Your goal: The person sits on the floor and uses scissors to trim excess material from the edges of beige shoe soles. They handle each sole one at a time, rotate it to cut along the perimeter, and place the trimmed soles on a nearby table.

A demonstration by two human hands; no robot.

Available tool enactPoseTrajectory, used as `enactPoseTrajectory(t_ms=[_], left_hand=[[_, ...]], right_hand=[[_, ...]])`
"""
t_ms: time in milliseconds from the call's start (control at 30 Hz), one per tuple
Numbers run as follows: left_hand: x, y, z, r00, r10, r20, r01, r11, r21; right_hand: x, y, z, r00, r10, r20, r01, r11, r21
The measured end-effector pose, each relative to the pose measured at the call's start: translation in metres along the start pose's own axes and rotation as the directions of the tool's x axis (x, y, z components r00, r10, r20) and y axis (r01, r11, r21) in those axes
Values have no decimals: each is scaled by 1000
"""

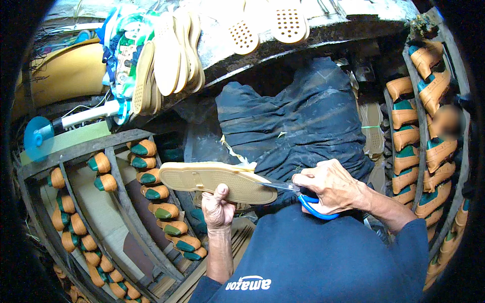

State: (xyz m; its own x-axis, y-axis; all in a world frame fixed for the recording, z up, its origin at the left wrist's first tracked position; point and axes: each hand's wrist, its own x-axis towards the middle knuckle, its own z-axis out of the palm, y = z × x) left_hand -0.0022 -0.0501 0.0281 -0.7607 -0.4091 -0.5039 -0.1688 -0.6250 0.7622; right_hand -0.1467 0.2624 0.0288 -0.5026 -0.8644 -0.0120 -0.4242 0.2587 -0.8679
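Note:
My left hand [218, 207] grips a tan shoe sole [217, 183] from below, its thumb pressed on the textured face. The sole lies roughly level above my lap, toe end to the right. A pale, ragged strip [233, 151] hangs off its far edge. My right hand [331, 187] is closed around the blue handles of a pair of scissors [318, 207]. Their metal blades point left and reach the sole's toe edge; whether they are parted I cannot make out. Dark cloth [298, 121] covers my legs behind the sole.
Wooden racks of orange-brown shoe uppers on green forms stand at left [146, 202] and right [404, 136]. Along the far side runs a workbench [348, 22] bearing a stack of pale soles [177, 55] and perforated soles [290, 25]. A small blue-bladed fan [39, 137] sits at far left.

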Motion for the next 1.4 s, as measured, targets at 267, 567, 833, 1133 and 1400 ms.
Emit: enactPoseTrajectory(t_ms=[267,567,833,1133,1400], left_hand=[[-5,-2,13,996,-52,73,52,999,12],[-6,-2,17,995,-82,48,80,996,39],[-3,1,11,993,-78,84,68,992,110],[-2,0,24,976,-146,163,130,986,105],[-3,-3,25,962,-216,165,188,968,168]], right_hand=[[5,-2,10,999,17,-40,-16,1000,5],[-3,2,10,999,23,-30,-22,999,32],[-7,2,7,1000,15,-17,-15,1000,25],[3,-7,8,995,22,-99,-22,1000,-3],[0,-7,9,993,46,-108,-45,999,9]])
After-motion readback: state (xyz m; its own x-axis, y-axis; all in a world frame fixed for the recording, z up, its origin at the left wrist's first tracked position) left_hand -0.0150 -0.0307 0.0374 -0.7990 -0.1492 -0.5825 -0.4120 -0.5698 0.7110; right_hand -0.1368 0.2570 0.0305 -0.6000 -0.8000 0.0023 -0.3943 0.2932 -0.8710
